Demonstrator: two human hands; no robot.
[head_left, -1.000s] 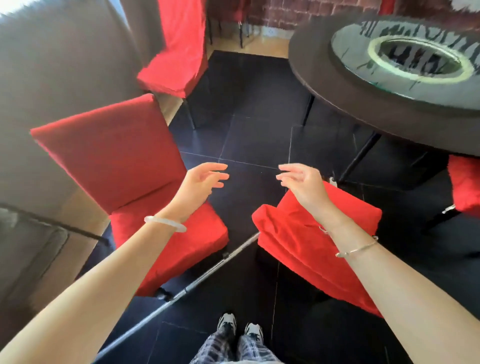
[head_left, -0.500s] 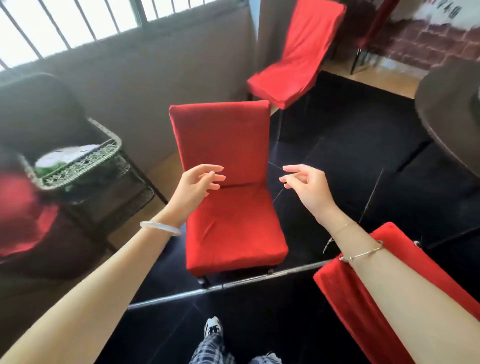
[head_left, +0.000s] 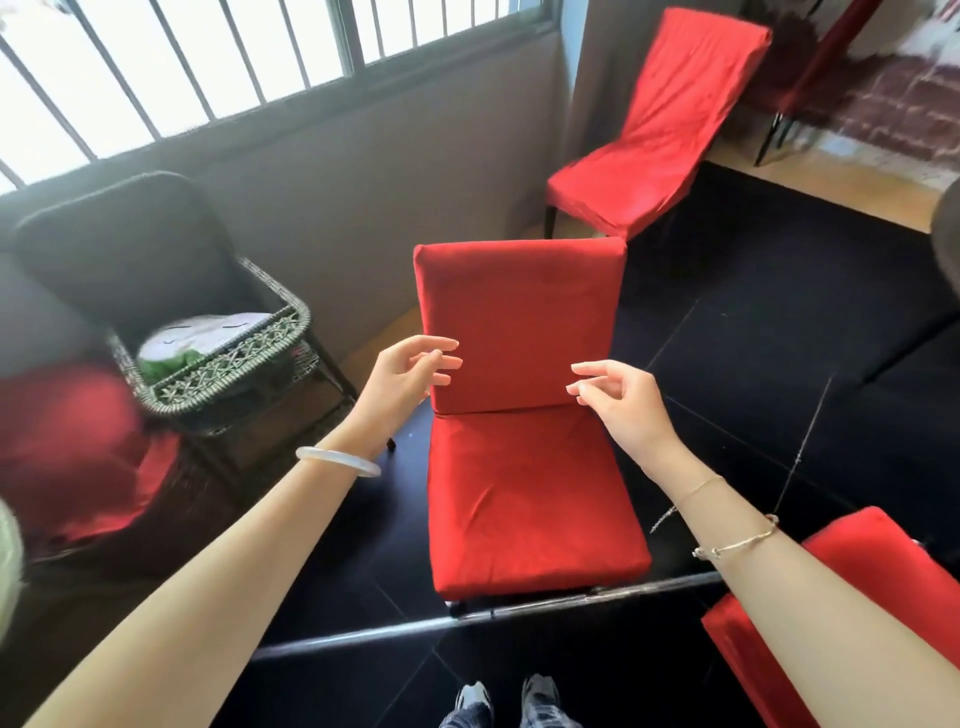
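The person is standing over a red fabric-covered dining chair (head_left: 530, 499) and is reaching toward it with both arms, so the step in hand looks like the approach before taking hold of it. The chair is standing upright on the black tiled floor (head_left: 753, 364), directly ahead, its seat facing the person and its backrest toward the wall. The left hand (head_left: 410, 371) is hovering at the left edge of the backrest and the right hand (head_left: 618, 400) at its lower right corner. Both are loose and empty, with fingers gently bent and spread, grasping nothing. Whether any fingertip is touching the fabric cannot be told, though both hands appear to be short of it.

The next move is probably calling for a step or lean forward so that the hands are closing on the two sides of the backrest, then a firm grip through the loose cover, which may be sliding over the frame beneath.

A grey metal pole (head_left: 467, 618) is lying across the floor between the person's shoes and the chair's front legs, making a trip hazard. A dark wicker armchair (head_left: 234, 364) holding a white and green plush cushion (head_left: 208, 343) is sitting near on the left. A second red-covered chair (head_left: 660, 130) is standing behind, and a third red-covered chair (head_left: 857, 597) is crowding the lower right, so room for swinging the chair sideways is looking tight.
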